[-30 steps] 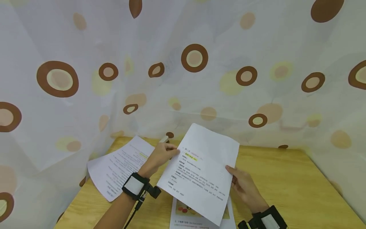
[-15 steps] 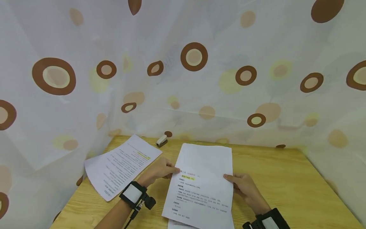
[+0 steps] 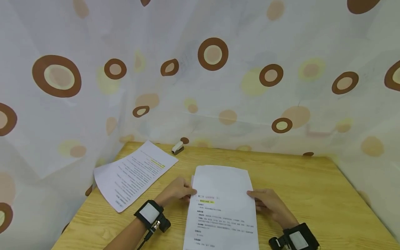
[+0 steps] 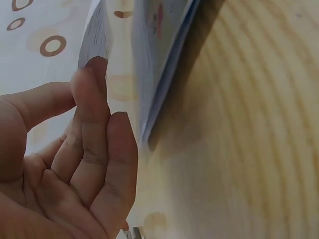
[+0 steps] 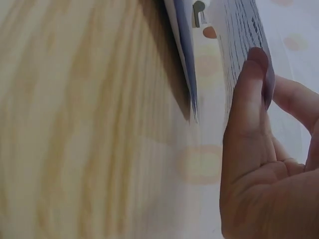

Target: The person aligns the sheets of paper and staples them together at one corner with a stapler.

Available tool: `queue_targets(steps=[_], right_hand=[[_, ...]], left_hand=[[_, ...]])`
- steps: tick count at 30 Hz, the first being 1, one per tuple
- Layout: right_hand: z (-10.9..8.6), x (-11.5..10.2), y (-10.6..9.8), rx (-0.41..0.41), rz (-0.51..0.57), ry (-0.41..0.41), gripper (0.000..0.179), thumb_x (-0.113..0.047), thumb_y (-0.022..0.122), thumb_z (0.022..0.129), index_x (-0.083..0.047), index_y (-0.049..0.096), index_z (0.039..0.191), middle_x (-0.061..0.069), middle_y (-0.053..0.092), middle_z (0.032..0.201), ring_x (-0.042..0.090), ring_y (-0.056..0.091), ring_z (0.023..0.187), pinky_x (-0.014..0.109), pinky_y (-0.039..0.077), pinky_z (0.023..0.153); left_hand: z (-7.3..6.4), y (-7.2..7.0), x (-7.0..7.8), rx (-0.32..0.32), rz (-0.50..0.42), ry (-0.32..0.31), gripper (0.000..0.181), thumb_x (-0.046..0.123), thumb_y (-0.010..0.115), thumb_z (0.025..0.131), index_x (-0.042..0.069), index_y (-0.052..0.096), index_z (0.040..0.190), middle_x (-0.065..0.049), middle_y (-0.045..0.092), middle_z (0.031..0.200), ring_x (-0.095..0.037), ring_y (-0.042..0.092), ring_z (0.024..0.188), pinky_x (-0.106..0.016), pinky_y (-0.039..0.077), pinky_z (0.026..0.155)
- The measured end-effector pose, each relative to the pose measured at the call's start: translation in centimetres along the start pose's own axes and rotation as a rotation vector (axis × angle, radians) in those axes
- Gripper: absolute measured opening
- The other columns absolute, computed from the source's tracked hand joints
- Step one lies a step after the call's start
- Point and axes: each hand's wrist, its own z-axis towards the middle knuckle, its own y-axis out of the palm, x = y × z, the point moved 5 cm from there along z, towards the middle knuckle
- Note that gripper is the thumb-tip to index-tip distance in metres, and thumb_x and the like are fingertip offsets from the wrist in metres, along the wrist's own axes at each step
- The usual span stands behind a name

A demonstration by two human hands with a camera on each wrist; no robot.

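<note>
My left hand [image 3: 176,191] and right hand [image 3: 272,205] pinch opposite side edges of a white printed sheet [image 3: 223,180] with a yellow-highlighted line. In the left wrist view the thumb and fingers of the left hand [image 4: 94,144] meet at the edge of the held sheet [image 4: 95,42]. The right wrist view has the right hand [image 5: 264,144] pinching the other edge of the held sheet [image 5: 244,40]. Below it, apart from the fingers, lie more papers [image 4: 167,59] with slightly spread edges. The head view mostly hides these lower papers.
Left of the hands, another printed sheet [image 3: 134,177] lies askew on the wooden table [image 3: 300,180], its corner past the table's left edge. A small white and dark stapler [image 3: 177,148] stands near the back edge. Behind hangs a patterned curtain [image 3: 237,90].
The held sheet has come down from a raised, tilted pose and straightened over the papers below. Both hands have moved with it, and the left hand no longer overlaps the stapler.
</note>
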Motion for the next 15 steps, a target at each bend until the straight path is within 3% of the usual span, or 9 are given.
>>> queue_targets(steps=[8,15], right_hand=[[-0.06,-0.59,-0.6,0.039,-0.204,-0.019,0.035,-0.017,0.064,0.098,0.015,0.067,0.112,0.01,0.07,0.084,0.016,0.066,0.069,0.026,0.055,0.062],[0.19,-0.53,-0.17,0.134,-0.391,-0.002,0.026,-0.01,0.065,0.096,0.014,0.07,0.105,0.009,0.067,0.081,0.019,0.064,0.069,0.03,0.056,0.063]], left_hand=[[-0.29,0.38,-0.13,-0.007,0.016,-0.01,0.017,0.01,0.07,0.092,0.003,0.076,0.078,-0.004,0.07,0.073,-0.013,0.063,0.057,-0.024,0.047,0.056],[-0.33,0.6,-0.74,-0.02,0.08,-0.011,0.021,0.009,0.069,0.092,0.003,0.073,0.073,-0.003,0.068,0.068,-0.013,0.064,0.056,-0.024,0.047,0.055]])
